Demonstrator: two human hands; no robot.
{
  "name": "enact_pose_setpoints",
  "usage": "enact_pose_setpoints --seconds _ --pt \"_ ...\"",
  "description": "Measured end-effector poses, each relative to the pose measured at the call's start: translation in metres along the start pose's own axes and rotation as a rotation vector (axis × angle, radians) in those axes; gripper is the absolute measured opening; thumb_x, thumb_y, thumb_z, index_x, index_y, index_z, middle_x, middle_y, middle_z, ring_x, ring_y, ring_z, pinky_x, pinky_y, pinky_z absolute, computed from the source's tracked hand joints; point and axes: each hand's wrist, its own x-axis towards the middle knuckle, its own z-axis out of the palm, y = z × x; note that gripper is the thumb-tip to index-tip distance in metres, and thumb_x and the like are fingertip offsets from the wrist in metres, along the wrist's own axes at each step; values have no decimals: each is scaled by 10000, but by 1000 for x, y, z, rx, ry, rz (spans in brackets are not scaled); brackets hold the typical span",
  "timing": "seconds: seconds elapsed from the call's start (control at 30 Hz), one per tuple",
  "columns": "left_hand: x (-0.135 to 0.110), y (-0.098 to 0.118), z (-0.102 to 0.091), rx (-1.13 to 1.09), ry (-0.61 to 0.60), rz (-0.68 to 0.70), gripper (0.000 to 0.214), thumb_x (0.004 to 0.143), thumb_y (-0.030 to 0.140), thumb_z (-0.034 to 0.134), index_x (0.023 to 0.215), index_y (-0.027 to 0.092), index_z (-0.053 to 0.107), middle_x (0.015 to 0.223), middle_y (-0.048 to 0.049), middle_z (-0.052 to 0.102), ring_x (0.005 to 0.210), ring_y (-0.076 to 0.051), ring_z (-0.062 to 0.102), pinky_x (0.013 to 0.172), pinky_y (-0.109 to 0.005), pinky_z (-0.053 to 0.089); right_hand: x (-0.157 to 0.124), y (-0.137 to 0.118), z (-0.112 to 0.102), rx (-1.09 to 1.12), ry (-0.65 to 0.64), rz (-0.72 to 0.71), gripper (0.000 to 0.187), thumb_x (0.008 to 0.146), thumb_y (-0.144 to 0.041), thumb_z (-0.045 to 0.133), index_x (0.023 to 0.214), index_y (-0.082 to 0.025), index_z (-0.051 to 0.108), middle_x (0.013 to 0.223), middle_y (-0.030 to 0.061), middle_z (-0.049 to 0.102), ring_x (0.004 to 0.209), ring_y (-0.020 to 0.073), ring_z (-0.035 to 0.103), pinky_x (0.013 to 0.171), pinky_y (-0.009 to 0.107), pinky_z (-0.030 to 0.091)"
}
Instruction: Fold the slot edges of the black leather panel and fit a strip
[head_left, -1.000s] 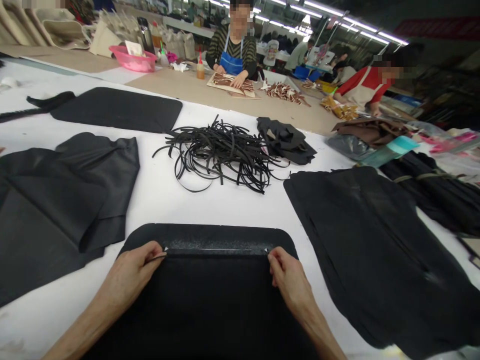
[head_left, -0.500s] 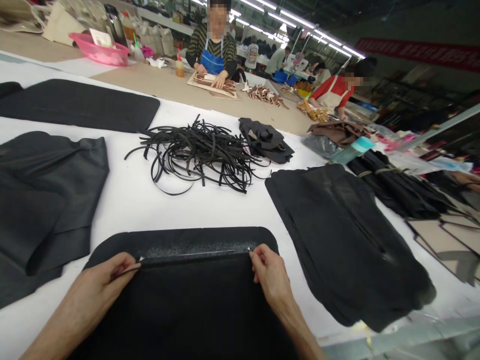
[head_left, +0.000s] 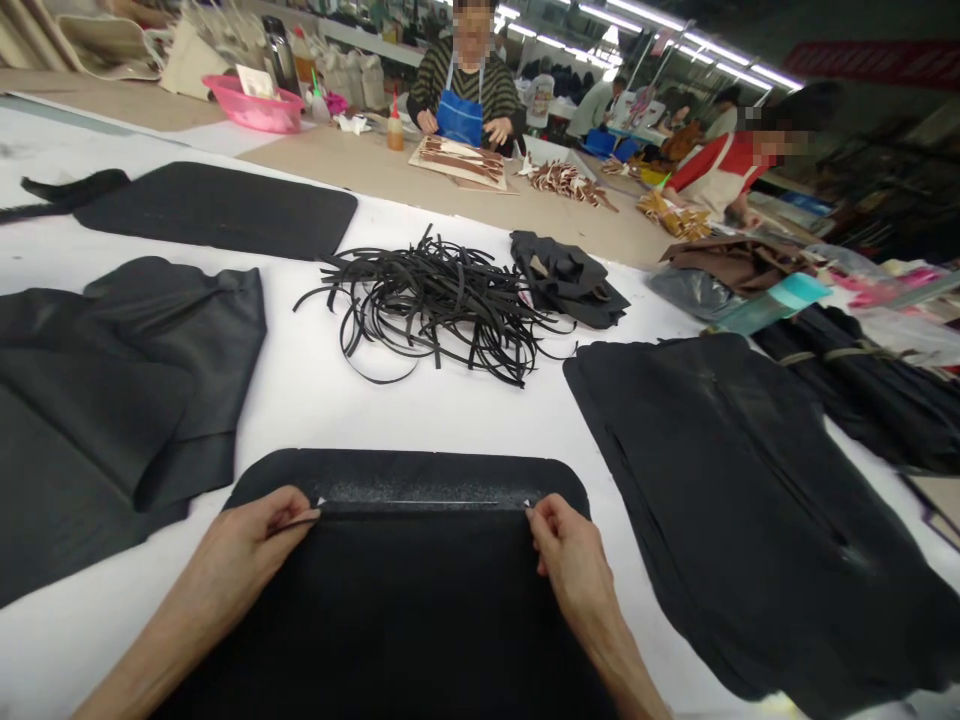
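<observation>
A black leather-like panel (head_left: 420, 620) with rounded corners lies in front of me. Near its far edge runs a straight slit (head_left: 427, 503) with a white line showing and small white triangular marks at both ends; the surface behind it has a speckled, whitish sheen. A thin black strip (head_left: 420, 517) appears stretched along the near side of this slit. My left hand (head_left: 274, 525) pinches its left end, and my right hand (head_left: 562, 535) pinches at the right end, beside the white mark. Both hands are closed, close to the panel's surface.
Beyond the panel lies a heap of narrow black strips (head_left: 450, 300), with crumpled black scraps (head_left: 566, 280) beside it. Black sheets lie left (head_left: 172, 390), back left (head_left: 225, 210) and stacked right (head_left: 750, 500). A pink basin (head_left: 255, 110) and two co-workers stand across the table.
The view has swung left, so everything sits further right. My hands stay at the slit's ends, and the strip now lies closer along the slit. The co-worker opposite has lifted their hands off the brown pieces.
</observation>
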Motion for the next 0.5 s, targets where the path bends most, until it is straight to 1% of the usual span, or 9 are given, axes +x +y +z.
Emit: enact_pose_setpoints --seconds 0.07,0.13,0.23,0.3,0.4,0.5 --pt "-3 4 -2 -5 -31 21 267 783 439 485 654 206 497 533 46 452 530 -141 426 481 -224 301 0 2 0 -1 -23 -4 281 852 -450 372 693 -232 448 515 -48 492 461 128 530 450 234 342" --pt "-5 11 -4 -25 -28 18 224 788 372 465 644 201 481 538 44 443 538 -141 427 491 -227 297 1 5 0 13 -49 -17 299 843 -489 359 719 -238 462 530 -43 504 481 140 536 468 245 364" --pt "-7 19 -7 -35 -16 22 132 753 259 448 639 198 478 541 45 448 548 -138 443 509 -232 296 6 11 1 -28 -89 -20 339 823 -539 335 746 -246 487 558 -28 540 503 158 548 499 268 385" --pt "-7 21 -8 -28 -4 22 83 714 200 443 638 199 477 552 45 467 564 -139 465 527 -234 304 10 15 1 -79 -122 -7 355 818 -555 319 772 -253 499 581 -19 564 523 167 562 518 281 393" --pt "-7 21 -9 -24 11 18 70 678 162 436 626 200 464 549 46 470 562 -137 470 532 -237 303 12 18 1 -99 -145 -4 368 829 -563 301 787 -256 499 613 -11 580 544 171 575 552 294 406" --pt "-8 21 -8 -25 17 6 72 676 162 439 623 201 469 527 49 461 540 -135 458 519 -239 289 11 19 1 -74 -150 -1 374 834 -574 306 805 -256 499 643 -5 589 565 176 584 579 302 417"
